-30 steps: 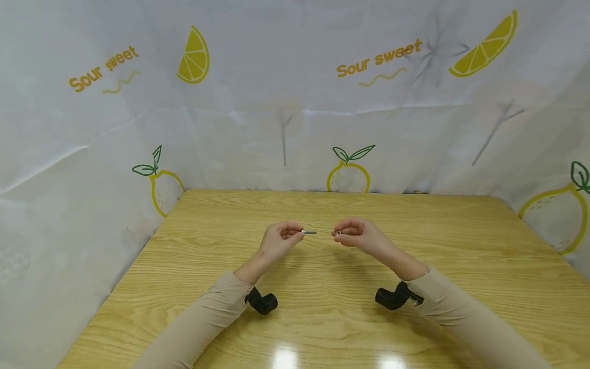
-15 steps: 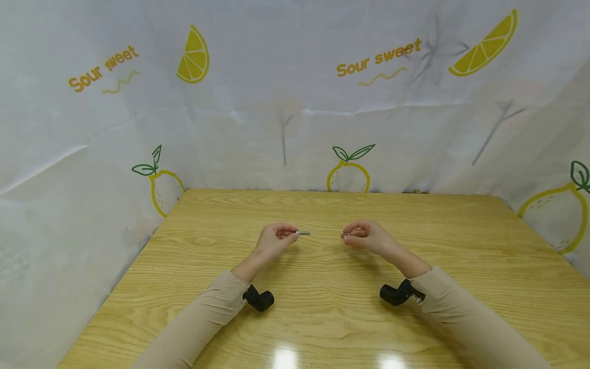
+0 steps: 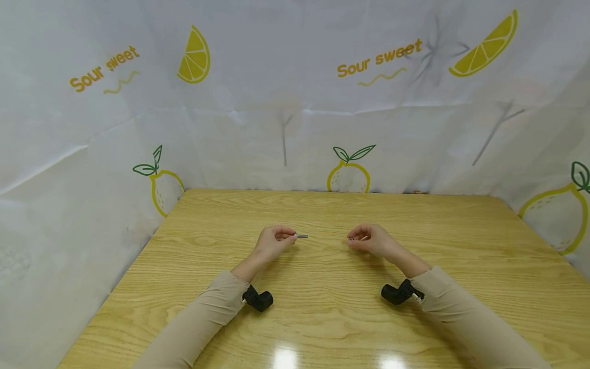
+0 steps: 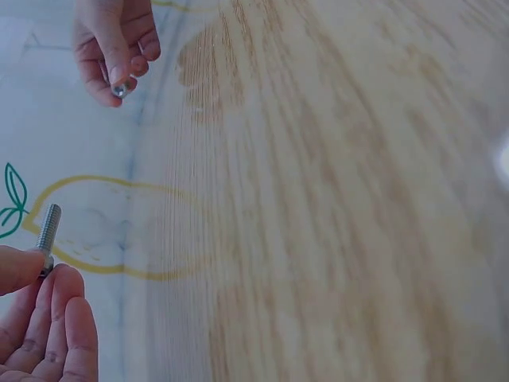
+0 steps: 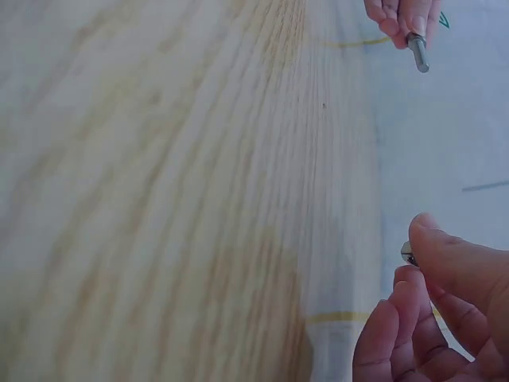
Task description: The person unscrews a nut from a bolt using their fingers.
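Observation:
My left hand (image 3: pixel 273 241) pinches a silver bolt (image 4: pixel 48 231) by its head between thumb and fingers. The threaded shank sticks out toward the right in the head view. Across a gap, my right hand (image 3: pixel 374 241) pinches a small silver nut (image 5: pixel 408 253) between thumb and forefinger, partly covered by the fingertips. In the left wrist view the hole of the nut (image 4: pixel 121 90) shows. Bolt and nut are apart, both held above the wooden table (image 3: pixel 322 297).
Black camera mounts (image 3: pixel 259 299) are strapped at both wrists, under the beige sleeves (image 3: pixel 198 318). A white curtain (image 3: pixel 258 128) with lemon prints hangs behind the table's back edge and along both sides.
Both hands have drawn apart, the left moving left with the bolt and the right moving right with the nut. The gap between them has widened, and both are slightly lower in view.

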`<action>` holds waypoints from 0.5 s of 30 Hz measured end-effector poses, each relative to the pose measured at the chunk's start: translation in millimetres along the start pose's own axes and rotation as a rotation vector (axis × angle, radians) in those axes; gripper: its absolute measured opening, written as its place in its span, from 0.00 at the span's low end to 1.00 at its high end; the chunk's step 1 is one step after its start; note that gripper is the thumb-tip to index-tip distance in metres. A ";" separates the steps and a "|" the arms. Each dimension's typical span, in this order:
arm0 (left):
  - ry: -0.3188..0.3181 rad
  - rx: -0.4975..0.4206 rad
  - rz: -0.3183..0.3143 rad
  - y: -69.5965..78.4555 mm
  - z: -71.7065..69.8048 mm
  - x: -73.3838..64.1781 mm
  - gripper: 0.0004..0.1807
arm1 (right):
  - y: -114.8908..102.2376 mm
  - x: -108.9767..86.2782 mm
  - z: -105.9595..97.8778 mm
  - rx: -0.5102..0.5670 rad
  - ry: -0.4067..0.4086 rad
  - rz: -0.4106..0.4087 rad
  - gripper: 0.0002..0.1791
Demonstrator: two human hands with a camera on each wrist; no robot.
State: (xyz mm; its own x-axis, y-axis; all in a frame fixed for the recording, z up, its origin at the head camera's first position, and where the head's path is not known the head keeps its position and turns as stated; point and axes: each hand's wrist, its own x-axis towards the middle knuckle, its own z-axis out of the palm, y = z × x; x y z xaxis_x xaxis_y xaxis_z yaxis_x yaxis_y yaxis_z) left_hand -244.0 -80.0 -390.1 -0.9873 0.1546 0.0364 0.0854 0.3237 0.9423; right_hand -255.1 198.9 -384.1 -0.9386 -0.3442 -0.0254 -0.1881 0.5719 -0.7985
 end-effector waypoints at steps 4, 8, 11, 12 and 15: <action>-0.006 -0.011 -0.013 -7.2 1.2 3.5 0.09 | 4.3 1.4 0.5 -0.004 -0.008 0.012 0.15; -0.011 -0.011 -0.022 -7.5 1.1 2.8 0.10 | 6.3 1.6 1.0 -0.005 -0.014 0.045 0.15; -0.015 -0.012 -0.036 -7.0 1.0 2.4 0.10 | 7.2 1.6 1.0 -0.011 -0.014 0.062 0.15; -0.017 -0.008 -0.032 -7.2 0.9 2.2 0.10 | 7.5 1.6 0.9 -0.014 -0.013 0.067 0.15; -0.024 -0.007 -0.037 -7.2 0.8 1.9 0.10 | 7.7 1.7 0.9 -0.022 -0.017 0.064 0.15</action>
State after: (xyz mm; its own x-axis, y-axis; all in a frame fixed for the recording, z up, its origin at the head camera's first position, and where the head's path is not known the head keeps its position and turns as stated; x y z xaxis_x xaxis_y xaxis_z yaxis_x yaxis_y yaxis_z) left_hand -246.4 -81.3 -397.1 -0.9863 0.1650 -0.0066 0.0478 0.3235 0.9450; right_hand -257.8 202.0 -390.8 -0.9440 -0.3183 -0.0865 -0.1339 0.6095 -0.7814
